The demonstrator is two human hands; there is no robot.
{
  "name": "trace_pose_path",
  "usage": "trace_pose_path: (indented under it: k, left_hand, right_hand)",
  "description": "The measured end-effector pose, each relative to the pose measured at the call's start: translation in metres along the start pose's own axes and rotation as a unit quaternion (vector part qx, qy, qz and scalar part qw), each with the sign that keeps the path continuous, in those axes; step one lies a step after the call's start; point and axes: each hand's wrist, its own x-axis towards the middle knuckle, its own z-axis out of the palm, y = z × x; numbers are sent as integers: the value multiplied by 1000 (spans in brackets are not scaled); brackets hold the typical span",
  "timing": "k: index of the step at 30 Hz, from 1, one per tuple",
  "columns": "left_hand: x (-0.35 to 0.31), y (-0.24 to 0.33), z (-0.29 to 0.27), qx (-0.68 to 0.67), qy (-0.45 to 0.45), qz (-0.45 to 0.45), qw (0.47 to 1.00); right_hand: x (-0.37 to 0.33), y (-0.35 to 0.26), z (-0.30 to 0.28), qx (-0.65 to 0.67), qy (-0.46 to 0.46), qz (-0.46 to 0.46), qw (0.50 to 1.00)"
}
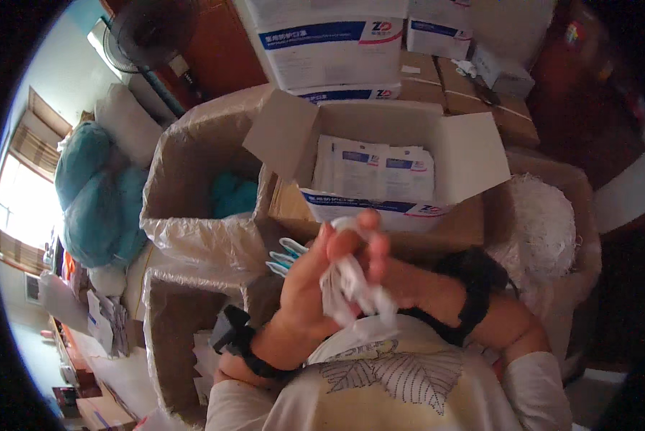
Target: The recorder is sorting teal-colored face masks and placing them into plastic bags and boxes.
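Crumpled white piece (pixel 349 280) is between the 2 hands, above the shirt (pixel 387 381), seemingly up close for handling. Right hand (pixel 376 262): fingers curl round it, blurred. Left hand (pixel 301 298) overlaps; cannot tell if its fingers pinch. Carton (pixel 369 210) has flaps (pixel 473 154) splayed, likely for reaching the packets (pixel 358 169). Its front edge is just beyond the hands; open room over the lower-left box (pixel 175 309).

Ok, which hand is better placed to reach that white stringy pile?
Probably the right hand: the white stringy pile sits on that side, and the left hand is farther away.
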Motion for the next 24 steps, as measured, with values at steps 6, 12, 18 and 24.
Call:
trace_pose_path:
  k: [6, 12, 18, 24]
  left_hand:
    - [-19, 16, -47, -52, 158, 147, 975]
    - [-23, 10, -71, 17, 206, 146, 967]
    - [-19, 9, -93, 21, 136, 106, 985]
    - [-12, 7, -99, 62, 168, 112, 977]
  right_hand:
    - [-11, 10, -31, -253, 166, 156, 940]
    - [-20, -40, 15, -480, 241, -349, 768]
    - [5, -49, 4, -576, 153, -379, 708]
    - [10, -34, 5, -113, 62, -53, 990]
